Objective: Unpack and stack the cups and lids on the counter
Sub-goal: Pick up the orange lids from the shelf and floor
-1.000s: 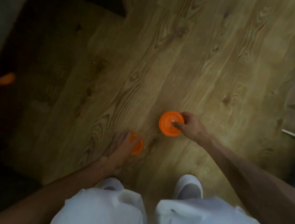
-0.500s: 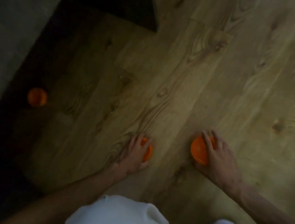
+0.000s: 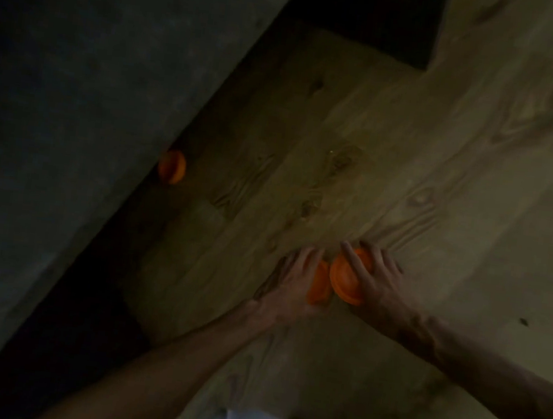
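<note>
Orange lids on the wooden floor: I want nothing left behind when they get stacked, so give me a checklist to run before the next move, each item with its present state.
1. Left hand holds its orange lid: ok, fingers curled round it.
2. Right hand holds the larger orange lid: ok.
3. The two lids brought together: ok, side by side; whether they touch, cannot tell.
4. Lids aligned to nest: cannot tell, dim and blurred.
5. Third orange piece collected: not ok, it lies apart by the dark wall.
6. Counter in view for stacking: not ok, only the wooden floor shows.

Matt orange plastic lids (image 3: 346,279); wood-grain floor (image 3: 412,156)
</note>
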The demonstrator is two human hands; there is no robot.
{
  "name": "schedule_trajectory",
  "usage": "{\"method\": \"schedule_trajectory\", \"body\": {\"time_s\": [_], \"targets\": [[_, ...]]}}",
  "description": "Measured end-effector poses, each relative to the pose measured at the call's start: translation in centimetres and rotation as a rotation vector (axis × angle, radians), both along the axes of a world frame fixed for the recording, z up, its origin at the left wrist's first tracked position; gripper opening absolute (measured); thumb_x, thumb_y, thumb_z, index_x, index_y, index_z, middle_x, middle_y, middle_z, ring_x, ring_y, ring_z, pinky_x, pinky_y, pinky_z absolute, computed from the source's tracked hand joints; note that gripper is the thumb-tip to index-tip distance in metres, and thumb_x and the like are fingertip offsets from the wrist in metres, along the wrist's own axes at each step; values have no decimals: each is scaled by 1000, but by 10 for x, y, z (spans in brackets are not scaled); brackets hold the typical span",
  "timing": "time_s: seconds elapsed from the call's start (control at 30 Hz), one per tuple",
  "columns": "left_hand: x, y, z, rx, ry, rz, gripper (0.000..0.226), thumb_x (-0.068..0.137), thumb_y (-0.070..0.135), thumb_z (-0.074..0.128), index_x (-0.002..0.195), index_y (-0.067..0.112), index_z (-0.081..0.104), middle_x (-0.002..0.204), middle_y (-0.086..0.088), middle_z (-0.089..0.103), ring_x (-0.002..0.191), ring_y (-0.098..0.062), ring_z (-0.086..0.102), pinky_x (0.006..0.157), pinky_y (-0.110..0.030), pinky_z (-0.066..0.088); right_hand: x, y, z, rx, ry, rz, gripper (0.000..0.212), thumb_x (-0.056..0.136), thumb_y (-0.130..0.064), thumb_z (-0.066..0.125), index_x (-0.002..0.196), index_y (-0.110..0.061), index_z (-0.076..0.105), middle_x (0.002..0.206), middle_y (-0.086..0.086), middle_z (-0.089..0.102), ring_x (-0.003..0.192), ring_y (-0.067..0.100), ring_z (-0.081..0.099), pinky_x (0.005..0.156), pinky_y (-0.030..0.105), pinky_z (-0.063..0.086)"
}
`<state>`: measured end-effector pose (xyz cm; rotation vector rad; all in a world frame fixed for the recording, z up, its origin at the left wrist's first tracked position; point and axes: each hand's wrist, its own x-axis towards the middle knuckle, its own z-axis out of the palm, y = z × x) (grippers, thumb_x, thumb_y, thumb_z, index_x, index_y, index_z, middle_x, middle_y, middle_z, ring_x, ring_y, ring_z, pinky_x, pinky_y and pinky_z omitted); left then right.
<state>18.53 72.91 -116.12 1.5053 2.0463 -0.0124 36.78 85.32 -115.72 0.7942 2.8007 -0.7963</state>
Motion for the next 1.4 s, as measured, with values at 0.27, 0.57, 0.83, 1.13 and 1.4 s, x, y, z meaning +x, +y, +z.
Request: {"method": "schedule_trajectory", "body": {"time_s": [0.27, 0.57, 0.83, 1.13, 1.4], "targets": [[4, -12, -13, 78, 15, -18, 93, 79, 59, 56, 152, 9, 27, 156, -18, 31, 143, -34, 31, 119, -48, 27, -14, -9, -13, 89, 25, -2, 126, 51, -52, 90, 154, -13, 29, 132, 30, 53, 109, 47, 61, 85, 52, 56], [-31, -4, 28, 11, -64, 95, 69, 98, 32, 60, 156, 13, 28, 163, -9, 21, 149, -23, 24, 122, -33, 20, -24, -22, -27, 140, 136, -22, 128, 52, -60, 89, 158, -15, 32, 143, 28, 46, 111, 44, 58, 87, 53, 54], [-107, -7, 35, -119, 311, 457, 70, 101, 25, 50, 160, 12, 14, 166, -10, 13, 152, -29, 13, 125, -44, 13, -47, -47, -5, 245, 413, 155, 91, 57, -53, 88, 134, -10, 64, 144, 27, 53, 138, 41, 36, 115, 60, 17], [-141, -13, 41, -217, 367, 548, 57, 99, 28, 55, 152, 19, 36, 162, -14, 19, 148, -37, 25, 120, -48, 28, -59, -68, 1, 296, -28, 374, 62, 105, -37, 38, 162, -26, 14, 168, 17, -11, 152, 46, -13, 112, 75, -10], [-160, -15, 36, -295, 392, 617, 78, 94, 39, 61, 159, 27, 19, 165, -11, 13, 149, -38, 22, 121, -50, 27, -75, -63, -1, 317, -72, 400, 51, 106, -40, 36, 156, -27, 34, 169, 16, 2, 153, 46, -9, 113, 77, -7]]}}
